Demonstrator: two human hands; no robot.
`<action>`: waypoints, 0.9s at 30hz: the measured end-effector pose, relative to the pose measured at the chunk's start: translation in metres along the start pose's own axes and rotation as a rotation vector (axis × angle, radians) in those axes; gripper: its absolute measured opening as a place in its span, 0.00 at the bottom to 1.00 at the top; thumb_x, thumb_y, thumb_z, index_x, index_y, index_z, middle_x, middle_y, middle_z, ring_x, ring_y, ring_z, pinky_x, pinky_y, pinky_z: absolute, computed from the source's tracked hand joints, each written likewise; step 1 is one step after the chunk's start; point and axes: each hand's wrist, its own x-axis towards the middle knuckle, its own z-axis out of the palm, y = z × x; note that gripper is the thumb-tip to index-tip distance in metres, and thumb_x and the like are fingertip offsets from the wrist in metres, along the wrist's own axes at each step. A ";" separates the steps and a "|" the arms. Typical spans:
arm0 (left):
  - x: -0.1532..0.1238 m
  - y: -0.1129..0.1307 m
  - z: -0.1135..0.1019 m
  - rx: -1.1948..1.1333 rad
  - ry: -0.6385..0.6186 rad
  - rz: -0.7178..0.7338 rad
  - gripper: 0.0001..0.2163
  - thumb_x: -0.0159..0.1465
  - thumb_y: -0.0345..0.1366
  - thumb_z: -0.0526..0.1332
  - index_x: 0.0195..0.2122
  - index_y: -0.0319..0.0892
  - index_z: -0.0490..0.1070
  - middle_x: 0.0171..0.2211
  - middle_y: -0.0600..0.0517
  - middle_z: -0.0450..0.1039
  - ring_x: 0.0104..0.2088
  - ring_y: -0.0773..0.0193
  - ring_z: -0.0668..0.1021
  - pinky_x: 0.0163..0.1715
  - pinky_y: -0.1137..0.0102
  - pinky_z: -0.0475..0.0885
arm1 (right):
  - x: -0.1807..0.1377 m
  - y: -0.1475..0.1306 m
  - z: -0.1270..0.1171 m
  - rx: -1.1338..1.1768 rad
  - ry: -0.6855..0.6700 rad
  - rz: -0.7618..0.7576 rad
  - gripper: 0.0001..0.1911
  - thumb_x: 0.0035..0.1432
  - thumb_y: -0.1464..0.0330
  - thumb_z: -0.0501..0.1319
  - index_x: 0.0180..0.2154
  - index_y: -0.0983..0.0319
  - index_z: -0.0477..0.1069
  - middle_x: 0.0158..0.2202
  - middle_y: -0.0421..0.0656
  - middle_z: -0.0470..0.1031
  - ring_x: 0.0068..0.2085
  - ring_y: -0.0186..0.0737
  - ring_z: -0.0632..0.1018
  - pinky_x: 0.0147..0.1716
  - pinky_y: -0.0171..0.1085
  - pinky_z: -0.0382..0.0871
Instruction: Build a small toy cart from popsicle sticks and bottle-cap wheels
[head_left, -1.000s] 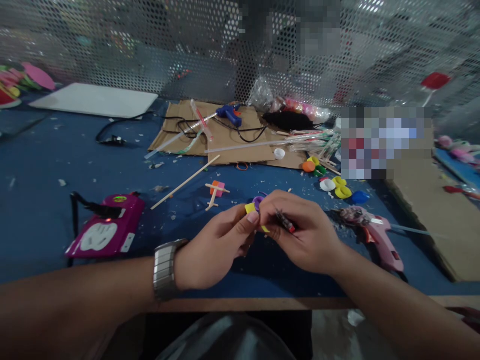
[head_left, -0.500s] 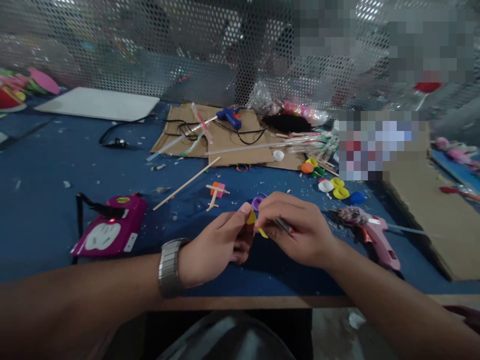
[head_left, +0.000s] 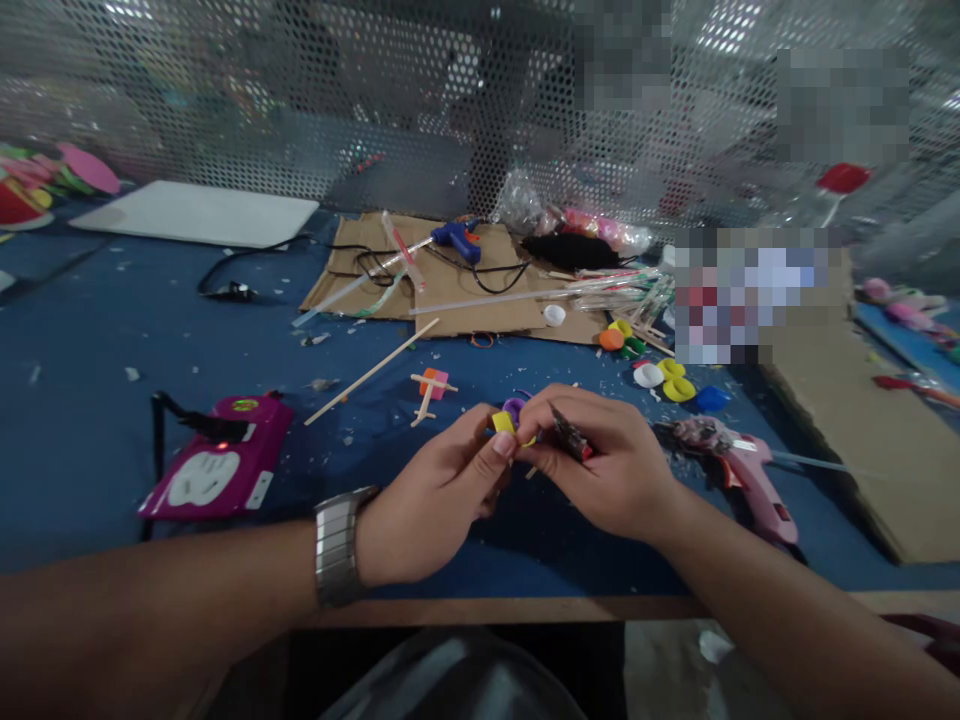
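Head camera, looking down at a cluttered blue worktop. Both of the person's hands meet just above its near edge. The left hand, with a metal wristwatch on the wrist, pinches a small yellow piece between thumb and forefinger, held in the air at the centre of the view. A purple ring sits right behind it; whether the two are joined cannot be told. The right hand has its fingers closed round a small dark tool with a red end, and its fingertips also touch the yellow piece. A pink glue gun lies just right of the right hand, a magenta device well to the left, and a wooden stick, coloured caps and cardboard farther back. The risk appears to be the tiny pinch: the yellow piece could slip and drop among the scraps, or the tool's tip could catch a finger, since both hands crowd one small spot.
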 end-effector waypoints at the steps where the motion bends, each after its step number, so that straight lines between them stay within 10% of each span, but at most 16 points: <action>1: 0.000 0.000 0.000 0.024 0.009 0.023 0.23 0.75 0.60 0.59 0.40 0.44 0.63 0.28 0.61 0.60 0.24 0.72 0.62 0.23 0.74 0.60 | 0.000 0.000 0.000 -0.013 0.005 0.004 0.09 0.68 0.70 0.72 0.36 0.60 0.75 0.35 0.42 0.81 0.35 0.36 0.79 0.36 0.34 0.74; 18: 0.000 -0.002 -0.004 0.170 0.059 0.082 0.20 0.79 0.55 0.55 0.37 0.44 0.64 0.28 0.59 0.62 0.26 0.68 0.63 0.26 0.71 0.63 | -0.001 -0.004 0.004 -0.022 0.121 -0.071 0.07 0.64 0.77 0.71 0.39 0.60 0.80 0.35 0.44 0.83 0.37 0.38 0.83 0.37 0.35 0.78; 27: 0.001 -0.001 -0.002 0.098 0.019 0.072 0.26 0.75 0.62 0.57 0.33 0.44 0.64 0.25 0.58 0.63 0.24 0.68 0.64 0.26 0.69 0.62 | -0.004 0.002 0.002 0.020 -0.071 -0.097 0.13 0.66 0.82 0.62 0.44 0.59 0.75 0.41 0.45 0.80 0.43 0.39 0.80 0.42 0.38 0.77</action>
